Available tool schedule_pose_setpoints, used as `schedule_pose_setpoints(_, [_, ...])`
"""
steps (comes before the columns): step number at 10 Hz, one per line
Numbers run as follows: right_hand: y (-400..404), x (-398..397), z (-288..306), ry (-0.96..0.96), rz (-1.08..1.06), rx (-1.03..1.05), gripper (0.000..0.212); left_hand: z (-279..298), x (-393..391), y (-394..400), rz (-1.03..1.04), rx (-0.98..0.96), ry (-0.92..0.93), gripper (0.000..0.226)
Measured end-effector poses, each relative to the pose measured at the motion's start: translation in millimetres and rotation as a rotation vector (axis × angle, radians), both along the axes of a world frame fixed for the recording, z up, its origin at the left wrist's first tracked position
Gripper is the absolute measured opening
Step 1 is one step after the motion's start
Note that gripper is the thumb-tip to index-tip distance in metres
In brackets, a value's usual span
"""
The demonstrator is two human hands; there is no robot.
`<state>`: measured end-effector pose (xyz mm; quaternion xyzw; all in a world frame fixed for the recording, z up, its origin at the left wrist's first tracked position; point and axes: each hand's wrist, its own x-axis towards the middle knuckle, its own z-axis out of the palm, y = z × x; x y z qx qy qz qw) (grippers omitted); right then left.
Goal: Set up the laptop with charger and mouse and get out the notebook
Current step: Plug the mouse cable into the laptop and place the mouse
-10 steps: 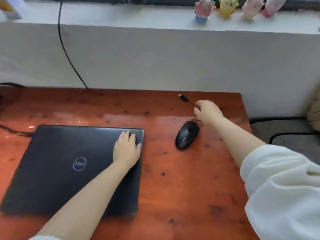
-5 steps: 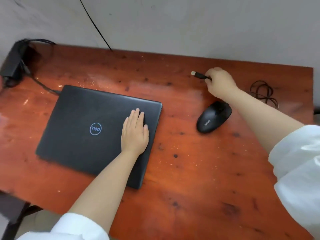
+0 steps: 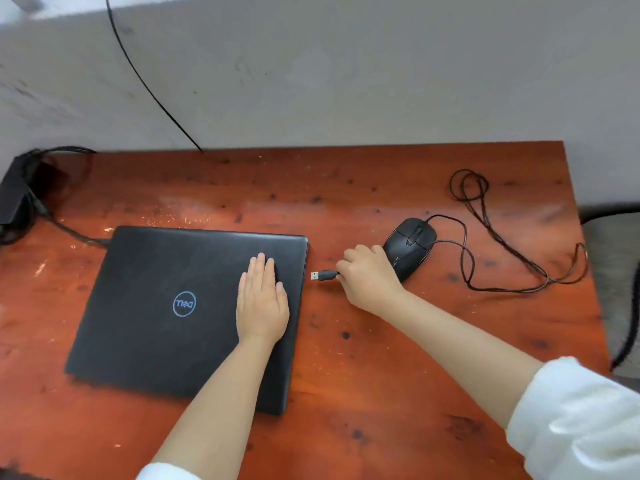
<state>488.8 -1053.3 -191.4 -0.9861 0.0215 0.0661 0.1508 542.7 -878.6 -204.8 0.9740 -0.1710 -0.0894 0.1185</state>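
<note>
A closed black laptop [image 3: 194, 313] lies on the left of a reddish wooden table [image 3: 381, 393]. The left hand [image 3: 262, 303] rests flat and open on its lid, near the right edge. The right hand [image 3: 369, 277] pinches a USB plug [image 3: 322, 275], tip just beside the laptop's right side. A black mouse [image 3: 410, 245] sits just right of that hand, its cable [image 3: 485, 216] looping farther right. A charger brick [image 3: 15, 188] lies at the far left.

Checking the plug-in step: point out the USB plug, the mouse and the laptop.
USB plug [image 3: 320, 275]: head view, on its dark shell beside the metal tip.
mouse [image 3: 412, 245]: head view, on its black top shell.
laptop [image 3: 156, 289]: head view, on the closed lid.
</note>
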Motion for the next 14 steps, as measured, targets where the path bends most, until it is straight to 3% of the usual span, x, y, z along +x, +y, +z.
schedule_pose_setpoints(1, [8, -3, 8, -0.109, -0.049, -0.033, 0.015, 0, 0, 0, -0.001, 0.014, 0.0, 0.048])
schedule_pose_setpoints(2, [15, -3, 11, -0.145, -0.123, 0.004, 0.031, 0, 0, -1, -0.002, 0.022, 0.006, 0.048])
schedule_pose_setpoints(6, [20, -3, 3, -0.199, -0.197, 0.065, 0.027, 1, 1, 1, -0.005, 0.017, 0.018, 0.048])
schedule_pose_setpoints(9, [20, 1, -1, -0.238, -0.185, 0.027, 0.026, 0, 1, 2, -0.003, 0.015, 0.014, 0.049])
schedule_pose_setpoints(11, [22, 0, -12, -0.39, -0.119, -0.037, 0.022, -1, 2, -1, -0.006, 0.017, 0.012, 0.049])
schedule_pose_setpoints(14, [18, 7, -17, -0.402, -0.049, -0.035, 0.023, -1, 2, 0, -0.007, 0.023, 0.017, 0.049])
